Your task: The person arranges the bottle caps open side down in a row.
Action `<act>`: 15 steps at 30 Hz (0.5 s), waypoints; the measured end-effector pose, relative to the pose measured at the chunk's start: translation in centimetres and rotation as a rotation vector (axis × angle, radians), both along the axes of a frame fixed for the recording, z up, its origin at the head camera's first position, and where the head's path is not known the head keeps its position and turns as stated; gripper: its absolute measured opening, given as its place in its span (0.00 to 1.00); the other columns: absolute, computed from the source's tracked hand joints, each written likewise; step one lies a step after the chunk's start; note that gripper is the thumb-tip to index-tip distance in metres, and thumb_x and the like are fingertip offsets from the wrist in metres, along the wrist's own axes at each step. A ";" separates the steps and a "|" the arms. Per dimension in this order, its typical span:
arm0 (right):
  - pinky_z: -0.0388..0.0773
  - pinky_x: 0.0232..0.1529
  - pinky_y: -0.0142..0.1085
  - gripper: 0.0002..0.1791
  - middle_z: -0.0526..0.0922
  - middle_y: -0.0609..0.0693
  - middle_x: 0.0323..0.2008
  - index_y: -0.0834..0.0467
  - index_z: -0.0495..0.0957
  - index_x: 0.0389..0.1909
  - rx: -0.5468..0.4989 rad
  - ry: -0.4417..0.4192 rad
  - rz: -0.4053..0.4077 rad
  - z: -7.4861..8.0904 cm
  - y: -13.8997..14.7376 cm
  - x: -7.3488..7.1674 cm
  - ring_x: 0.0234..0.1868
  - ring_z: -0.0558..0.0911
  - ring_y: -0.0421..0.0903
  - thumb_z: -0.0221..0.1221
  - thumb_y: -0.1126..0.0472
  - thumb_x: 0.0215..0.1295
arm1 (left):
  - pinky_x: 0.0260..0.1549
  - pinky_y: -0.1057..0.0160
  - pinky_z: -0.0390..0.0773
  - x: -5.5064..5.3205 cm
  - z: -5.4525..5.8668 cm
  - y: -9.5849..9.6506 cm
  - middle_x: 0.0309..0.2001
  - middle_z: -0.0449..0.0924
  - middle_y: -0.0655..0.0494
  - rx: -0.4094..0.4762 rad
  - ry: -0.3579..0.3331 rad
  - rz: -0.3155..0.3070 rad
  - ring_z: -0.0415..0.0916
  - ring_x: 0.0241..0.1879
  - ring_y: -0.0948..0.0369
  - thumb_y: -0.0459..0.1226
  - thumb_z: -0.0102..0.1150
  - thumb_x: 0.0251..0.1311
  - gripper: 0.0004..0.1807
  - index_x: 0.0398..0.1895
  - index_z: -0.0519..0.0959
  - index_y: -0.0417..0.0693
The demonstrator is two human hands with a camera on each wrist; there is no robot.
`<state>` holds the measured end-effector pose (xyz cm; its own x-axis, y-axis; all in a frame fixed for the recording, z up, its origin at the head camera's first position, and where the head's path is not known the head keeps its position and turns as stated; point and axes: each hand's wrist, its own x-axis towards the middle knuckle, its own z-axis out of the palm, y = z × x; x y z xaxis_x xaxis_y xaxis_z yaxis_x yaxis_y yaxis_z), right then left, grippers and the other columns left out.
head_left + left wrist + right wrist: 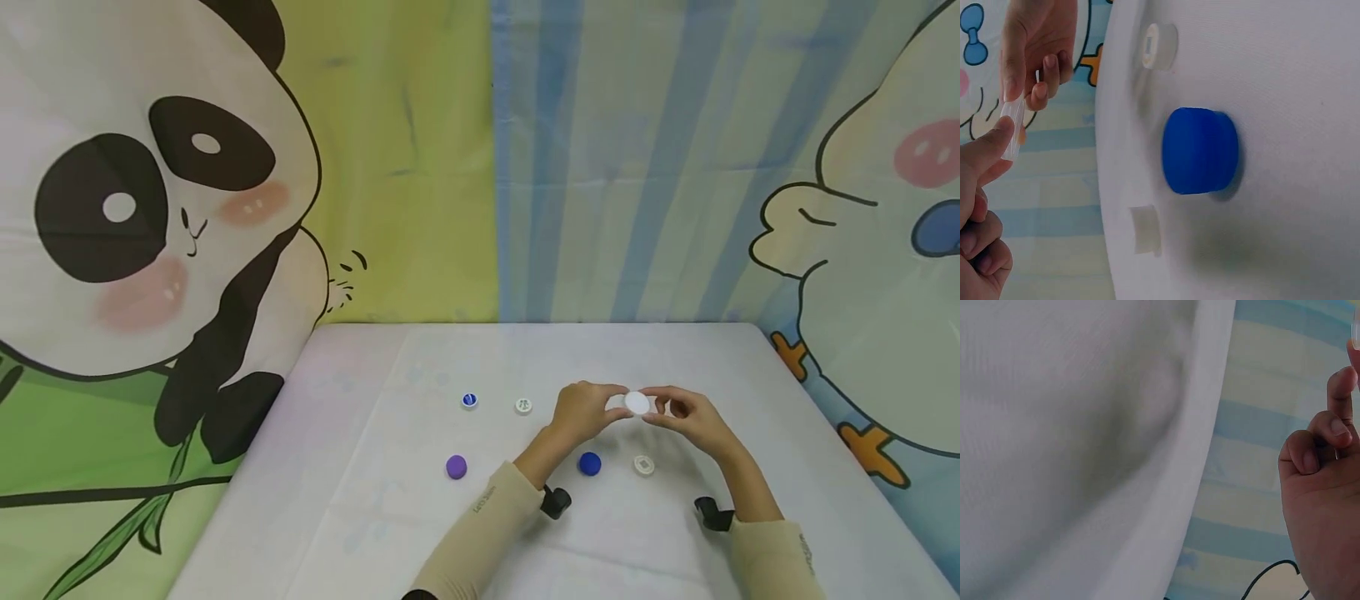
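Observation:
A white round bottle cap is held up above the table with its flat face toward the head camera. My left hand pinches its left edge between thumb and finger. On the opposite edge, my right hand pinches it too. The left wrist view shows the cap's ridged, translucent side edge-on between both hands' fingertips. Below the hands lie a blue cap and a white cap with a small mark inside. The right wrist view catches only a sliver of the held cap.
Farther left on the white-covered table lie a purple cap, a blue-and-white cap and a white cap with a printed mark. Cartoon-printed curtains stand behind the table's far edge.

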<state>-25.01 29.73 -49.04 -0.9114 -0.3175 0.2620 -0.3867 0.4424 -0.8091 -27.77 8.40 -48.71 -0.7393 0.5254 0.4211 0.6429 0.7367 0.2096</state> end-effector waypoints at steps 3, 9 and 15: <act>0.62 0.21 0.33 0.20 0.73 0.52 0.28 0.58 0.76 0.49 0.067 -0.029 -0.049 -2.1 1.1 -0.9 0.21 0.64 0.44 0.63 0.60 0.53 | 0.15 0.75 0.60 -0.5 -1.1 1.2 0.30 0.82 0.69 -0.059 -0.028 0.050 0.66 0.18 0.72 0.59 0.55 0.49 0.20 0.45 0.79 0.66; 0.62 0.22 0.32 0.23 0.72 0.51 0.29 0.53 0.76 0.48 0.160 -0.122 -0.123 -4.3 2.3 -1.9 0.24 0.64 0.43 0.63 0.49 0.51 | 0.16 0.72 0.62 -1.1 -2.7 3.3 0.30 0.82 0.69 -0.193 -0.076 0.131 0.73 0.22 0.69 0.59 0.56 0.47 0.20 0.44 0.79 0.70; 0.64 0.22 0.31 0.25 0.74 0.51 0.29 0.54 0.77 0.48 0.172 -0.159 -0.140 -5.1 2.7 -2.4 0.23 0.66 0.42 0.65 0.48 0.49 | 0.13 0.70 0.62 -1.3 -3.5 4.7 0.23 0.80 0.70 -0.287 -0.063 0.187 0.71 0.18 0.68 0.60 0.56 0.46 0.16 0.37 0.81 0.72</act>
<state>-27.37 32.44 -54.12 -0.9748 -0.2132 0.0652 -0.1864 0.6186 -0.7633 -29.09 13.13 -52.20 -0.8538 0.4687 0.2267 0.4836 0.8752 0.0120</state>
